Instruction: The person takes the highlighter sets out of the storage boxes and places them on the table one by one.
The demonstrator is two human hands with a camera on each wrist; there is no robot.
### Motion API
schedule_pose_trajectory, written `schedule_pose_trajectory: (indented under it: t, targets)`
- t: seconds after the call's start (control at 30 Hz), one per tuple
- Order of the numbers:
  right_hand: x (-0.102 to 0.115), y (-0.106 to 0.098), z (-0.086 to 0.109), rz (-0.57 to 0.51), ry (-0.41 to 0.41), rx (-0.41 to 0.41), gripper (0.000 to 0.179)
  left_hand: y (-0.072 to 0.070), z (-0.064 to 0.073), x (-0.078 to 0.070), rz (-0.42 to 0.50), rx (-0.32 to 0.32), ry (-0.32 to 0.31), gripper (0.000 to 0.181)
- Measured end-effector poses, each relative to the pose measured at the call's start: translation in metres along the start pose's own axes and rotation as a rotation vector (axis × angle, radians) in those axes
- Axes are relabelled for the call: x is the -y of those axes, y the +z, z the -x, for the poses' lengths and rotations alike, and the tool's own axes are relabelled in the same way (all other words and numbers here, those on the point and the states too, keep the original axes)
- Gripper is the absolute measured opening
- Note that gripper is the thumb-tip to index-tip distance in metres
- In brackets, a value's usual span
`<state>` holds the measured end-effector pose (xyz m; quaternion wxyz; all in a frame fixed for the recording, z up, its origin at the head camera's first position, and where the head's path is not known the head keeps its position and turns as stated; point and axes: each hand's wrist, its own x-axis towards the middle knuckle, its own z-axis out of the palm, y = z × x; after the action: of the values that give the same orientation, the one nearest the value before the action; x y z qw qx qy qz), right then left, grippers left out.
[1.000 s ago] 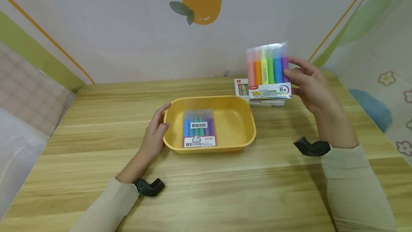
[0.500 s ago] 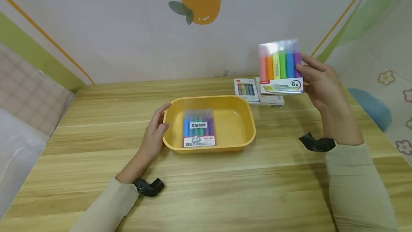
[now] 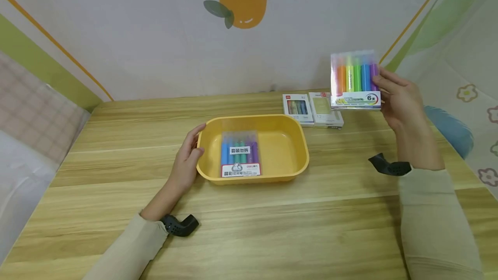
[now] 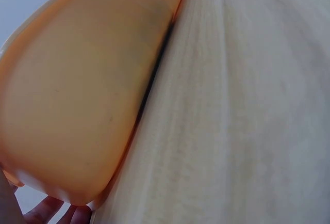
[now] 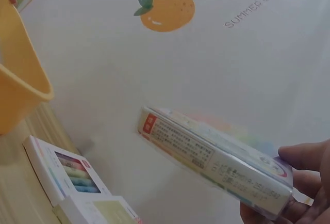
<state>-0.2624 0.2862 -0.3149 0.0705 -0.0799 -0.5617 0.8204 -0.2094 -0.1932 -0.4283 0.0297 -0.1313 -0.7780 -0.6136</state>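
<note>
My right hand (image 3: 400,98) pinches the right edge of a clear pack of highlighters (image 3: 355,79), holding it upright above the back right of the table. The pens run from orange to purple above a white label; in the right wrist view the underside of the pack (image 5: 206,162) faces the camera. My left hand (image 3: 187,159) grips the left end of a yellow plastic tray (image 3: 284,175), thumb at the rim and fingers round the outside. Inside that tray, toward its left, lies a second pack of highlighters (image 3: 241,154) in blue, green and purple.
Two small white boxes, one with a window showing coloured sticks (image 3: 298,109) and one with a pale yellow front (image 3: 326,110), lie side by side behind the tray's right end. A fabric backdrop (image 3: 163,46) stands along the table's rear edge.
The right hand has carried its highlighter pack to the right, uncovering most of the two white boxes. The left hand and the tray have stayed in place.
</note>
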Motion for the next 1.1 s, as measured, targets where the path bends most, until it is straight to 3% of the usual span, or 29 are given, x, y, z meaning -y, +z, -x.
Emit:
schedule_pose_trajectory:
  t: [0.5,1.1]
  targets:
    - [-0.009,-0.024,-0.021,-0.101,0.114,-0.126,0.049,-0.001,0.000,-0.002,-0.047,0.008,-0.009,0.059]
    - [-0.028,-0.043,-0.033,-0.021,0.148,-0.236,0.043,0.000,0.000,-0.003,-0.020,-0.005,-0.030,0.060]
